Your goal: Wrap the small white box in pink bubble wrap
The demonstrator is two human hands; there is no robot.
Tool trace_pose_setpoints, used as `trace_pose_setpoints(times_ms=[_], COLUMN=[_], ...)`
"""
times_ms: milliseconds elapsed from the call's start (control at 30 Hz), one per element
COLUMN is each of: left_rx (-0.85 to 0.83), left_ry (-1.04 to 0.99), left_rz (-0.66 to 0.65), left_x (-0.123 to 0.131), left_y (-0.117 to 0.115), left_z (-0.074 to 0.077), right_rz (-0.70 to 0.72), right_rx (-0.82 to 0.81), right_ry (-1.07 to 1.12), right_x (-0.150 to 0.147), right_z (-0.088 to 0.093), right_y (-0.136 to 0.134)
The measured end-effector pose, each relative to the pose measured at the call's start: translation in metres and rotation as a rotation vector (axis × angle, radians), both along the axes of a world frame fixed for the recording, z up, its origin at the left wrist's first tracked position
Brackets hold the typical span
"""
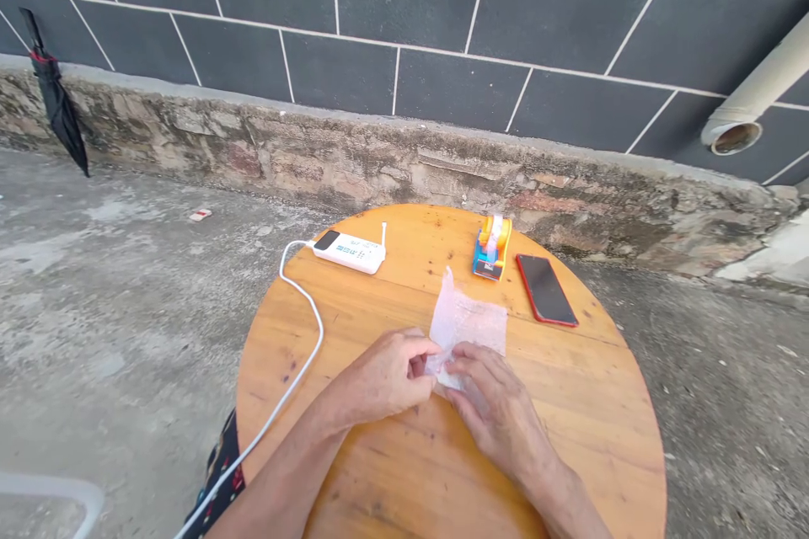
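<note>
Here are the two hands, closest to us, meeting over the round wooden table. The left hand has its thumb and fingers curled toward each other at the sheet's near left edge; whether the tips truly pinch it, I cannot tell. The right hand lays bent fingers over the near right part, and how firmly they press is hidden too.

Between them lies the pale, see-through sheet, one far corner poking up. That's the danger spot: flimsy stuff, I'd judge, so an uneven tug could crease it, and a slack fingertip could let it spring loose.

Out left, the white cable curves past the left forearm. Should that arm swing wide, it could snag the cable and drag the white device along (a classic tabletop ambush).

Over right, the red-edged phone lies near the rim; a careless right elbow might send it over. Beyond the sheet, the tape dispenser stands close to the far edge, and a hasty, overlong reach could topple it toward the stone ledge.
</note>
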State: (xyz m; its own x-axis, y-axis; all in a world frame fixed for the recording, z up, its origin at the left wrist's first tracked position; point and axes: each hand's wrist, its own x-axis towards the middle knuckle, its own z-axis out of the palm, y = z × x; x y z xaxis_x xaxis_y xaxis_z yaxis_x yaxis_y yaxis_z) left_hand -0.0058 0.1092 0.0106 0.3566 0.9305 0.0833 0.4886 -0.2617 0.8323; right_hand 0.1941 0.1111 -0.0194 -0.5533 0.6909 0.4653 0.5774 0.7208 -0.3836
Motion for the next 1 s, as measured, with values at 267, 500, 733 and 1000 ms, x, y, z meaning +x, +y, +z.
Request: trace_pose_setpoints(times_ms=[267, 500, 733, 1000], left_rx=[0.109, 0.155, 0.165, 0.188], left_ry=[-0.015, 0.069, 0.081, 0.123], left_rz=[-0.033, -0.058, 0.002, -0.090], left_x=[0.004, 0.009, 0.015, 0.012], left_y=[0.000, -0.001, -0.002, -0.004], left_z=[-0.004, -0.003, -0.007, -0.008], right_rz=[-0.019, 0.016, 0.038, 0.071], right_rx=[-0.116, -0.170, -0.194, -0.214], right_ry=[0.023, 0.046, 0.075, 0.100], right_x=[0.007, 0.010, 0.010, 0.009], right_z=[-0.006, -0.004, -0.002, -0.001], right_y=[0.004, 0.005, 0.002, 0.004])
